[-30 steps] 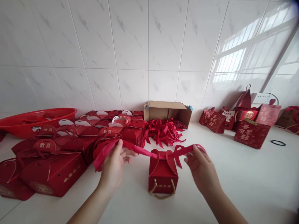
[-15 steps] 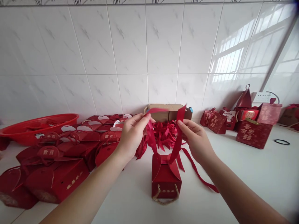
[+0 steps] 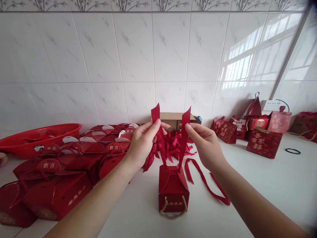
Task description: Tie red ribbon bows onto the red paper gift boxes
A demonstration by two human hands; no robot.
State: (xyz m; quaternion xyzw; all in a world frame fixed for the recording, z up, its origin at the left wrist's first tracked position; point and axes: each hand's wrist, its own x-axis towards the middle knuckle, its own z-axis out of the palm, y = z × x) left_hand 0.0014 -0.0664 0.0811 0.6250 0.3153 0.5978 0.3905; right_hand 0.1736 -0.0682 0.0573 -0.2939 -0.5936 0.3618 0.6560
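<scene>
1. The left hand (image 3: pixel 145 141), at the middle of the frame, is closed on one end of a red ribbon (image 3: pixel 184 145), pinching it between thumb and fingers so that the tip sticks up above the thumb.
2. The right hand (image 3: pixel 205 140), just right of the middle, pinches the ribbon's other end in the same way, its tip also pointing up. The two hands are apart, roughly level.
3. Both lengths of ribbon run down to the top of a small red box (image 3: pixel 174 186), which stands upright at the lower middle of the frame. A beige rope handle (image 3: pixel 173 217) hangs on its front, over gold lettering.
4. A loose red strip (image 3: pixel 224 200) curls on the white table (image 3: pixel 210 221), right of the box.
5. Behind the hands, a heap of red ribbons (image 3: pixel 174 142) lies before an open cardboard carton (image 3: pixel 173 116).
6. Many red boxes (image 3: pixel 59 198) crowd the lower left, with a red basin (image 3: pixel 27 150) behind them at the left edge.
7. At the right stand several red gift bags (image 3: pixel 264 145); a black ring (image 3: pixel 293 153) lies near them.
8. White tiles (image 3: pixel 138 49) fill the upper frame.
</scene>
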